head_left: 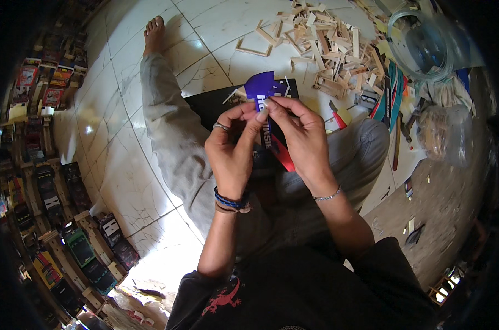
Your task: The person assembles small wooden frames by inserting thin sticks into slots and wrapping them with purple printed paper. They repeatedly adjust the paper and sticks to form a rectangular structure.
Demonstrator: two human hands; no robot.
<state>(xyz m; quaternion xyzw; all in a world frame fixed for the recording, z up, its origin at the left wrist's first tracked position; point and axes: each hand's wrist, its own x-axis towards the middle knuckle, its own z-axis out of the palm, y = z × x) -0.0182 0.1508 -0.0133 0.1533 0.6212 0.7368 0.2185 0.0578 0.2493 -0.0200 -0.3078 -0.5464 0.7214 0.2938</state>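
Observation:
Between both hands, in front of my chest, is a purple printed piece of card or sticker (259, 85) with white lettering. My left hand (233, 146) pinches it from the left with thumb and fingertips. From the right, my right hand (301, 132) grips it the same way, and the two thumbs nearly meet. Below the fingers the strip carries on darker, ending in a red tip (283, 156). Behind it a black board (202, 104) lies between my legs, with thin light slivers near its top edge. The fingers partly cover the printed piece.
A heap of small wooden pieces and frames (337, 47) lies ahead on the tiles. To the right are a red-handled cutter (338, 116), teal printed sheets (389, 91), a wooden-handled tool (397, 143) and a clear plastic bag (444, 135). Wooden items with printed panels (46, 187) line the left.

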